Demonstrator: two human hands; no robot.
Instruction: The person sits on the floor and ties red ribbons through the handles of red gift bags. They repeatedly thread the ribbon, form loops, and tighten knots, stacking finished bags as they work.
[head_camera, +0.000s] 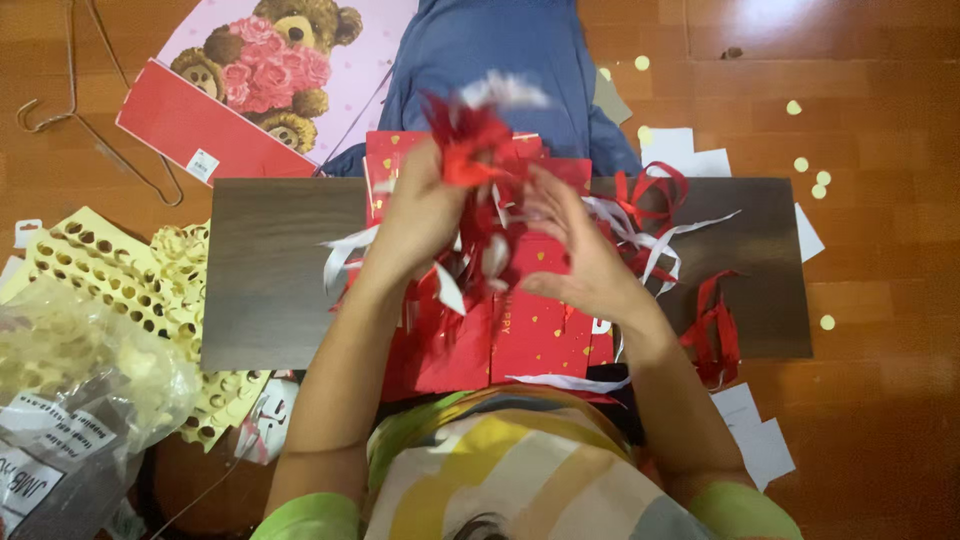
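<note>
My left hand (425, 215) is closed on a bunch of red and white paper strips (478, 140), lifted above a dark wooden board (265, 270). My right hand (580, 250) is beside it with fingers spread, touching the loose strips that hang from the bunch. Both hands are motion-blurred. Under them lies an open red paper bag with small gold hearts (530, 330). More shredded red and white strips (660, 215) lie on the board to the right of my hands.
A pink gift bag with a teddy bear print (265, 60) lies at the back left, blue cloth (490, 50) behind the board. Punched yellow sheets (110, 270), a plastic bag (70, 400), a wire hanger (60, 105), yellow dots and white paper scraps (755, 440) lie around.
</note>
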